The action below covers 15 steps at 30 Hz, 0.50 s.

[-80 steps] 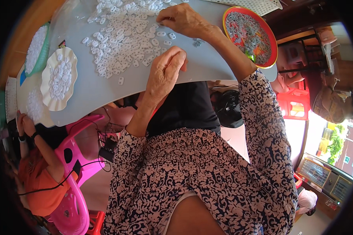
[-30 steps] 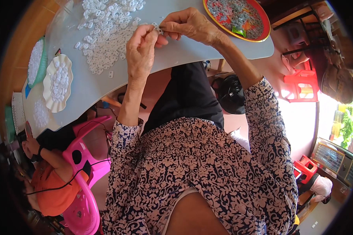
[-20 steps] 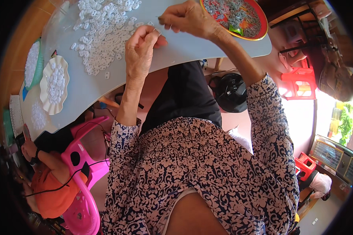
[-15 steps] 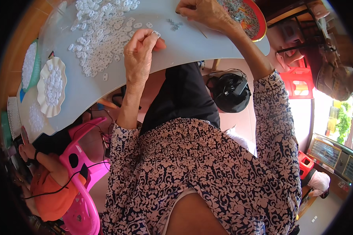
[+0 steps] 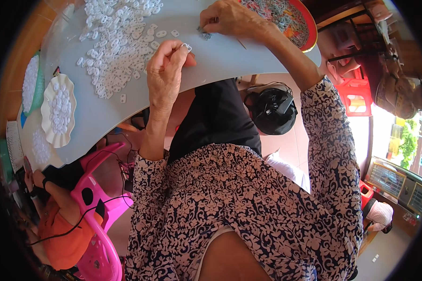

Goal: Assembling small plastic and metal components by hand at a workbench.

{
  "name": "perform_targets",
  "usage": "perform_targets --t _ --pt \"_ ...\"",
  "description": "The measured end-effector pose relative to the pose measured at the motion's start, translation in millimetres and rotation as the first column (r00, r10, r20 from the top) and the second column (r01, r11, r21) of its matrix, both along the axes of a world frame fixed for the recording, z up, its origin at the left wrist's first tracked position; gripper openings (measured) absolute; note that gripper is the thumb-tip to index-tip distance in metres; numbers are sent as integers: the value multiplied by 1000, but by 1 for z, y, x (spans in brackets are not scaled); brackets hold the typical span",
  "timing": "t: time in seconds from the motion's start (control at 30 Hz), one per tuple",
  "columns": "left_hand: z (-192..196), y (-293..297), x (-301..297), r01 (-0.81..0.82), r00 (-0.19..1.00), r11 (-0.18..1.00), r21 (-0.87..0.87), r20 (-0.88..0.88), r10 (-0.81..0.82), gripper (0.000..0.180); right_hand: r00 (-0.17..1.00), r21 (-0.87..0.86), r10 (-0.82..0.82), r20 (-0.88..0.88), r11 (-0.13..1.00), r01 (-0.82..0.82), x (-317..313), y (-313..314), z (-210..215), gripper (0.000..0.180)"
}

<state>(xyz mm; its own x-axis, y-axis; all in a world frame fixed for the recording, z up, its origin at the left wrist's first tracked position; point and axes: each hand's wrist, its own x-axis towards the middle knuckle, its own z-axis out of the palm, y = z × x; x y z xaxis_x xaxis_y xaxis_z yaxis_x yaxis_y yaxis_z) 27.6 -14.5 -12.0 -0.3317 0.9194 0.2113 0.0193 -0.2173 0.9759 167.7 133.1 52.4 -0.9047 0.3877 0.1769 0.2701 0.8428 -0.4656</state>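
Two bare hands reach up from a patterned shirt (image 5: pixel 248 201) that fills the lower middle of the frame. The left hand (image 5: pixel 166 70), above centre, is curled nearly closed, thumb and forefinger pinching a white piece (image 5: pixel 186 47). Much of that piece is hidden by the fingertips; what juts out is small, pale and looped, its finer shape too tiny to read. The right hand (image 5: pixel 229 21), at the upper middle, reaches the frame's top edge. Its fingers are drawn together and bent down over a small cluster of grey bits (image 5: pixel 203 33), partly covering it; whether they grip one cannot be made out.

Just below the right hand lies a thin stick (image 5: pixel 241 43), its upper end hidden. At upper left, loose white pieces (image 5: pixel 122 51) spread over the grey table (image 5: pixel 211 61), rounded ovals with paired holes, cut off by the top edge. A red tray (image 5: pixel 315 35) at upper right, full of thin grey pieces, is cropped above and overlapped by the right forearm.

Farther left, a scalloped cream dish (image 5: pixel 45 110) holds more white pieces, near a green basket (image 5: pixel 40 84). At lower left, a person in orange (image 5: pixel 65 239) is partly hidden by a pink chair (image 5: pixel 98 201).
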Motion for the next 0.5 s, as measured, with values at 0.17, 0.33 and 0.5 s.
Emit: perform_targets --t 0.17,0.33,0.5 --pt "2 0 0 17 1000 1000 1 -15 -17 14 978 99 -186 94 979 177 8 19 -10 18" --pt "1 -2 -2 4 998 1000 -21 -60 -6 14 968 331 -113 224 943 33 7 1 -1 20" --pt "4 -1 2 7 998 1000 -27 -69 -9 15 962 337 -255 96 918 209 11 2 -23 15"
